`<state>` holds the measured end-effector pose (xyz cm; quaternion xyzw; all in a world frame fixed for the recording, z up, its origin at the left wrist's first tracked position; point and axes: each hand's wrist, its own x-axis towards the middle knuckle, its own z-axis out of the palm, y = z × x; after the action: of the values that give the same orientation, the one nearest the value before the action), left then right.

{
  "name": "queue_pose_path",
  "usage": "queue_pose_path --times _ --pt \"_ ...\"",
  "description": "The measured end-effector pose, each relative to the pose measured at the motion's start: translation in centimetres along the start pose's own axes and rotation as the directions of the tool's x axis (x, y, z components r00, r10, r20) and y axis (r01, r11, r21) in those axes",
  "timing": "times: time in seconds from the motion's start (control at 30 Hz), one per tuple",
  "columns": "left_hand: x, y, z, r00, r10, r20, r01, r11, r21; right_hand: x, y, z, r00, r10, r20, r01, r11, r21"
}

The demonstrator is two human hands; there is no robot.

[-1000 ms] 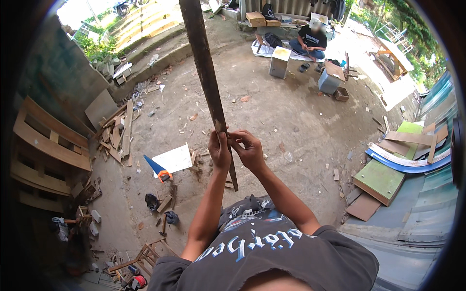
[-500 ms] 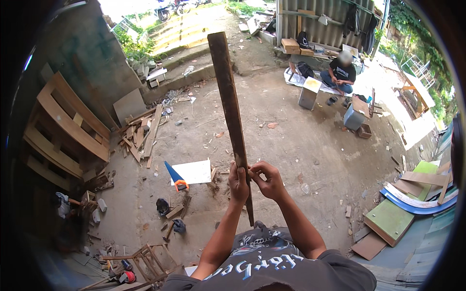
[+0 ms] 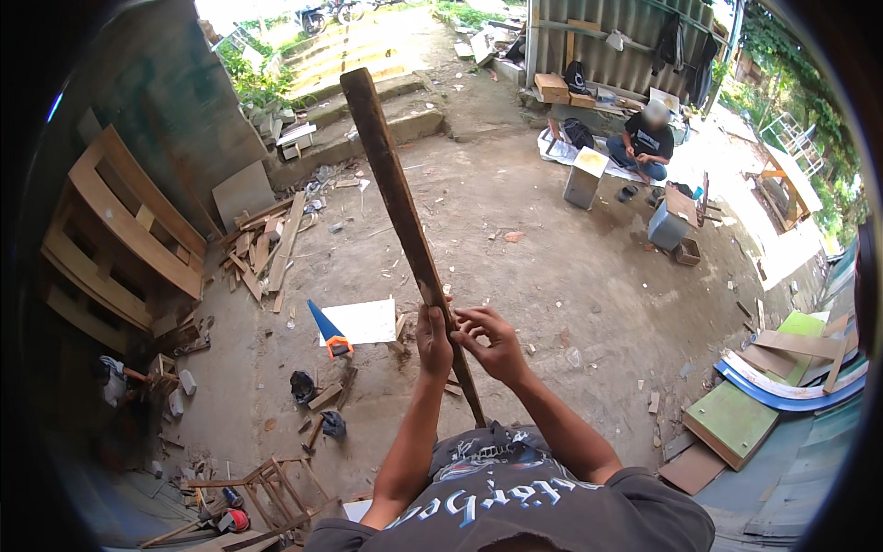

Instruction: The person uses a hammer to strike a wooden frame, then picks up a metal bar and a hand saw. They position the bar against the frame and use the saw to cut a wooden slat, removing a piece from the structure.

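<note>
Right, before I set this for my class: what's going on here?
A person stands in a littered yard, holding a long, dark wooden plank at a slant, far end toward the left. The left hand grips its nearer part; the right hand has its fingertips at the right edge, though whether they pinch anything is unclear. A blue-bladed handsaw lies by a white panel on the ground. Farther off, a co-worker sits near some boxes.
</note>
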<state>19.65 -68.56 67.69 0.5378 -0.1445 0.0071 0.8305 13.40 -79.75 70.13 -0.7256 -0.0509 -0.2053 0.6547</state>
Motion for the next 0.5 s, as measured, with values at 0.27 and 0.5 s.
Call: queue_pose_path --times 0.27,0.5 --pt "-1.3 4.1 3.2 0.976 -0.215 0.043 0.218 0.969 -0.114 -0.5 -0.3 -0.5 0.962 -0.176 -0.21 0.162 0.983 -0.081" --pt "3.4 3.3 1.0 0.977 -0.21 -0.033 0.205 0.972 -0.111 0.0 0.3 -3.9 0.875 0.062 -0.479 0.086 0.956 0.28"
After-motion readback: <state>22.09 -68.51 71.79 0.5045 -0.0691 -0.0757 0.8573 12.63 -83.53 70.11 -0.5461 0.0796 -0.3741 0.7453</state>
